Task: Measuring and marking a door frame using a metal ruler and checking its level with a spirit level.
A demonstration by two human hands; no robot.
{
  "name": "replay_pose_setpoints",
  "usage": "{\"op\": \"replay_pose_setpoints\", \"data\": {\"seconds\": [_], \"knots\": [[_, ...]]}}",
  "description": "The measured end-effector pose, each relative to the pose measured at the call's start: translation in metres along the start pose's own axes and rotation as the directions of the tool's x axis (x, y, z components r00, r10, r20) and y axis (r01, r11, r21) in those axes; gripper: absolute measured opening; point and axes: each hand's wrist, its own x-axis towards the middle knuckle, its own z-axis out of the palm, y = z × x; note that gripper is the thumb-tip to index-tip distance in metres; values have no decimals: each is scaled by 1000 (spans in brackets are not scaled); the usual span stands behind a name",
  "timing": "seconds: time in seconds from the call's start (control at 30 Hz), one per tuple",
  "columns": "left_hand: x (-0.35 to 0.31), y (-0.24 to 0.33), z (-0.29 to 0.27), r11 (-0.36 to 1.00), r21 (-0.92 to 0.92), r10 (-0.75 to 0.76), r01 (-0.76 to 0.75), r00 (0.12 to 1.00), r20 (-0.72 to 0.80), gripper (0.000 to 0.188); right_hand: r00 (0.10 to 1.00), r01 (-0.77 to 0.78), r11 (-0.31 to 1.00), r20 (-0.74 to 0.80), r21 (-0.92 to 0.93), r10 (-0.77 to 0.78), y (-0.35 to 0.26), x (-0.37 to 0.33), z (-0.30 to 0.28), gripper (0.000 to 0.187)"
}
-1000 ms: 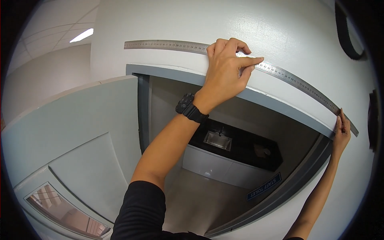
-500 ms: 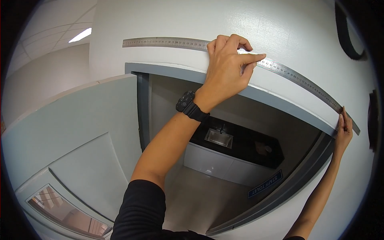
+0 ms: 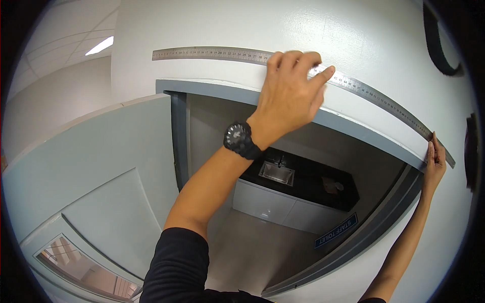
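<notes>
A long steel ruler (image 3: 222, 53) lies along the white wall above the doorway, its far right part bending down in the fisheye picture. Over its middle, my left hand (image 3: 290, 96) has its fingers curled on the ruler, the thumb side reaching to the right along it; the fingers cover part of the scale. A black watch (image 3: 240, 139) is on that wrist. Near the ruler's right end, my right hand (image 3: 435, 164) holds it, with fingertips on its face and lower edge. Both arms are raised.
Below the ruler runs the grey door frame (image 3: 212, 91). A pale door (image 3: 101, 146) with a small window stands open at the left. Through the doorway are a black counter (image 3: 318, 177), a metal sink (image 3: 277, 173) and a blue sign (image 3: 336, 231). A black strap (image 3: 438, 43) hangs at upper right.
My left wrist has turned so the watch face shows, and its fingers have shifted slightly, index finger and thumb no longer pinched together. The right hand stays in place.
</notes>
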Motion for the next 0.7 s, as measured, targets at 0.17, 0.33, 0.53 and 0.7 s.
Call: {"op": "replay_pose_setpoints", "data": {"seconds": [0.17,0.33,0.53,0.7], "knots": [[-4,32,3,1000,6,-11,10,992,122,60,1000,1,1000,6,30,-2,0,1,2,34],[3,59,9,998,66,-27,18,990,135,69,996,89,996,18,-5,-89,11,2,-15,32],[1,60,10,981,196,-42,-6,971,237,72,997,75,995,-39,68,-73,-38,-2,9,30],[4,84,32,988,144,11,-52,962,274,77,998,27,987,-67,161,-16,-30,-3,4,30]]}}
